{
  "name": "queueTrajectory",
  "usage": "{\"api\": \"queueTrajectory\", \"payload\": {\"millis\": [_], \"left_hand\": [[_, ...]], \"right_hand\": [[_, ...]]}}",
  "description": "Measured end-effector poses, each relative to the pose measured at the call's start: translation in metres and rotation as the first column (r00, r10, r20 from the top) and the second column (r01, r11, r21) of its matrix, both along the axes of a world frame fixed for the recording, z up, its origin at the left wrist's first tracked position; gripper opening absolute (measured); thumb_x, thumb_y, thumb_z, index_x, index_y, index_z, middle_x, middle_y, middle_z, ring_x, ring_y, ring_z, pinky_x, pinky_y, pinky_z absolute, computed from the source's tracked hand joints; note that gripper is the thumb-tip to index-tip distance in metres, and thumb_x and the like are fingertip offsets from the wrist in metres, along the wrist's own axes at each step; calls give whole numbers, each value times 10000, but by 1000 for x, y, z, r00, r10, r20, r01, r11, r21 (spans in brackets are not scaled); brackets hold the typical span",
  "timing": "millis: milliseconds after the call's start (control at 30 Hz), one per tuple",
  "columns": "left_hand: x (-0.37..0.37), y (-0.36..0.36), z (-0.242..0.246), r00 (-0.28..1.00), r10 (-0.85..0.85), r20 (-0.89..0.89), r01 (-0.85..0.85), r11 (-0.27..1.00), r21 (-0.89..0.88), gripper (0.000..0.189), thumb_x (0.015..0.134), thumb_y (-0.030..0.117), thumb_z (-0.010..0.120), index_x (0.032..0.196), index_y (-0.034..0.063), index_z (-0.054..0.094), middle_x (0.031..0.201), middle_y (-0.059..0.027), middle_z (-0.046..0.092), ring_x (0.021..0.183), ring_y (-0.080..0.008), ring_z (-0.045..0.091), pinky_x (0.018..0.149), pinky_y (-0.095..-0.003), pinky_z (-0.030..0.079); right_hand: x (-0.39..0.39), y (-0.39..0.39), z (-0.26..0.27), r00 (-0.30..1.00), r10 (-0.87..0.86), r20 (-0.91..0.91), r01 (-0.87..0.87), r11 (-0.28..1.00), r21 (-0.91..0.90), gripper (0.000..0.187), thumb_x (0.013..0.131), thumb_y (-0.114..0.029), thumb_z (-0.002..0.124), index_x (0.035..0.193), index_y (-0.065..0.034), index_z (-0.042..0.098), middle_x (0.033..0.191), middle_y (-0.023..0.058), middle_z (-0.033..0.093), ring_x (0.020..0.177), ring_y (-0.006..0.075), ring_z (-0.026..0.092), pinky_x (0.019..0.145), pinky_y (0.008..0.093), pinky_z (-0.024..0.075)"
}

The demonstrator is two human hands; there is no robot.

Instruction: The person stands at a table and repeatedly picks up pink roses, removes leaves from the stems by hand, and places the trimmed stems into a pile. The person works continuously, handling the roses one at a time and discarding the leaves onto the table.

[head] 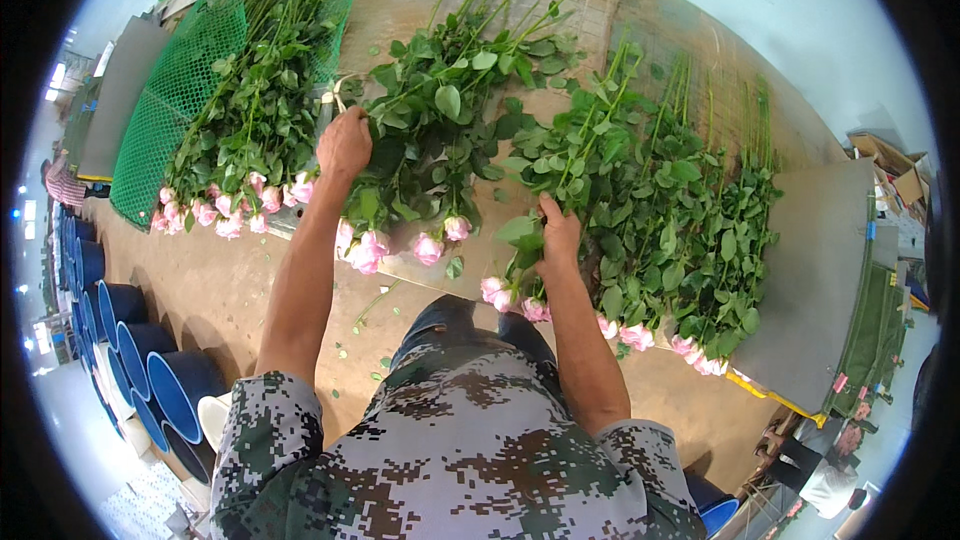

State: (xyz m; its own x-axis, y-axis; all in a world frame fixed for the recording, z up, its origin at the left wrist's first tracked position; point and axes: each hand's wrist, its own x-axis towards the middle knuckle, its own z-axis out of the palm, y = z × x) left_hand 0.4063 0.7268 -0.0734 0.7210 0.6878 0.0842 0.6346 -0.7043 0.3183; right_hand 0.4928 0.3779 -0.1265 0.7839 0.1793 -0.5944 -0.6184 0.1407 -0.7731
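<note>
My left hand (345,144) is curled at the left side of a loose group of pink roses (442,101); leaves hide whatever its fingers meet. Just above it is a pale strip (339,94), perhaps a tie. My right hand (559,234) closes around rose stems at the left edge of a larger row of roses (645,187), its thumb upward. Pink blooms (496,292) hang below that hand, at the table's near edge. On the left, a bunch of pink roses (251,112) lies on green plastic mesh (180,82), stems pointing away from me.
The roses lie on a worn table (675,22). Grey boards (810,270) stand at the right and a grey panel (120,97) at the left. Blue buckets (176,390) line the floor at lower left. Cut leaves litter the floor (352,345). A person (825,484) is at lower right.
</note>
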Motion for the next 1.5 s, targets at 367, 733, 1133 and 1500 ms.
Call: {"api": "queueTrajectory", "payload": {"millis": [367,733,1133,1500], "left_hand": [[15,-73,-29,934,-133,-331,169,982,83,537,837,285,706,1304,125,494,1150,-123,620,1129,-328,582,920,-504,464],[12,-172,-26,853,-421,307,481,863,-154,493,861,117,671,1335,75,543,1237,-157,591,1140,-365,543,976,-461,445],[-17,-204,-96,841,-453,294,541,711,-449,441,937,46,611,1366,5,520,1229,-180,613,1005,-293,641,861,-386,525],[5,-188,-25,946,-292,142,320,911,-261,407,980,76,556,1379,5,517,1308,-204,590,1237,-371,556,1020,-458,471]], "right_hand": [[-13,21,2,994,38,103,-35,999,-34,310,906,-297,714,1024,-37,595,883,48,598,788,185,583,700,366,488],[-4,-71,93,999,24,-35,-31,977,-213,332,968,-344,656,1006,-17,615,842,26,596,838,151,554,739,331,463],[32,-468,416,717,411,562,604,34,-796,289,894,-184,518,876,86,618,819,297,647,810,416,663,735,476,505],[205,-665,284,827,338,449,436,120,-892,508,925,-345,564,1297,0,593,1259,303,605,1213,411,574,1057,458,430]]}}
